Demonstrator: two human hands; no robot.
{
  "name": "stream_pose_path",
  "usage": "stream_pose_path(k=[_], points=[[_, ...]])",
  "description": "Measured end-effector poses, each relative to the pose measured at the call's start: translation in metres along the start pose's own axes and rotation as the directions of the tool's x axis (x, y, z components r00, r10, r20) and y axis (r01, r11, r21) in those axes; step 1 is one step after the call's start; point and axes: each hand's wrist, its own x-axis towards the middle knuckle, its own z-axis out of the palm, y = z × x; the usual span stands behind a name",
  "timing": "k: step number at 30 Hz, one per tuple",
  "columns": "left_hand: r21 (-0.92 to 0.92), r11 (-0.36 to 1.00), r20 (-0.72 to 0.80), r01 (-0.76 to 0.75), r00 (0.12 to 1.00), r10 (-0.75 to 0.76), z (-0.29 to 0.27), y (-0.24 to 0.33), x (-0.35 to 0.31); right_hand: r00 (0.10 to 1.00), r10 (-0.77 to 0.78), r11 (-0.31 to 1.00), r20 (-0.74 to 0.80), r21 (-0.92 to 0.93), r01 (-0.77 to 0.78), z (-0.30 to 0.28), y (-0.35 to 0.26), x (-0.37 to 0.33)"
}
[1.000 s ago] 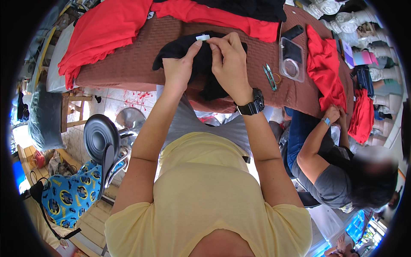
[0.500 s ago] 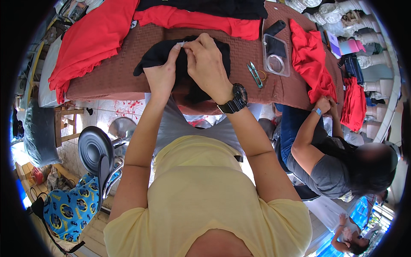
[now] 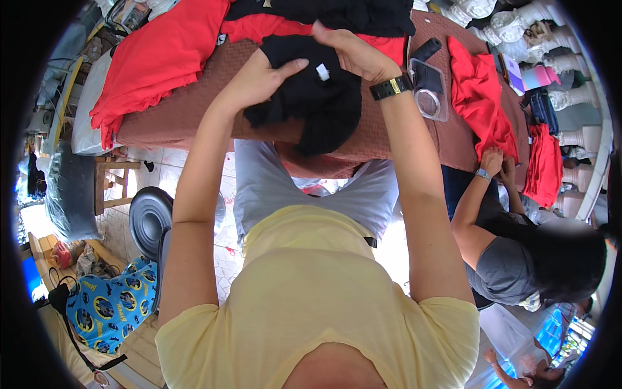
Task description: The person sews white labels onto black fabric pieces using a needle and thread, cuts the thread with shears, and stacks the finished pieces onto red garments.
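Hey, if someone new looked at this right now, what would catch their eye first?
Probably the bright red cloth draped over the left end of the brown table cover. Next, perhaps, the small white tag standing out on the black cloth between the left hand and right hand. At the lower left, a blue patterned cloth also stands out.

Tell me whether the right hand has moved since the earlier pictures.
Yes: judged against the clear tray on the table, the right hand has moved rightward, nearer the tray, and farther across the table.
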Motion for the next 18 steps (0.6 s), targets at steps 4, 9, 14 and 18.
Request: stream_pose_path(k=[4,9,14,18], points=[[0.242,0.959,-0.061,-0.145,0.985,0.164,-0.037,-0.017,0.016,0.994,0.012,0.965,-0.107,-0.260,-0.039,-0.005,-0.013,-0.003],[0.729,0.682,-0.316,-0.058,0.855,0.411,-0.033,-0.004,0.005,0.928,-0.257,0.961,-0.270,-0.172,0.216,0.001,-0.002,0.001],[-0.028,0.988,-0.619,0.150,0.774,-0.135,-0.001,-0.034,-0.033,0.916,-0.263,0.954,-0.304,-0.223,0.200,0.016,-0.001,-0.016],[-0.840,0.433,0.024,0.327,0.820,-0.572,0.027,-0.038,-0.067,0.868,-0.442,0.891,-0.226,-0.221,0.396,0.039,0.009,-0.037]])
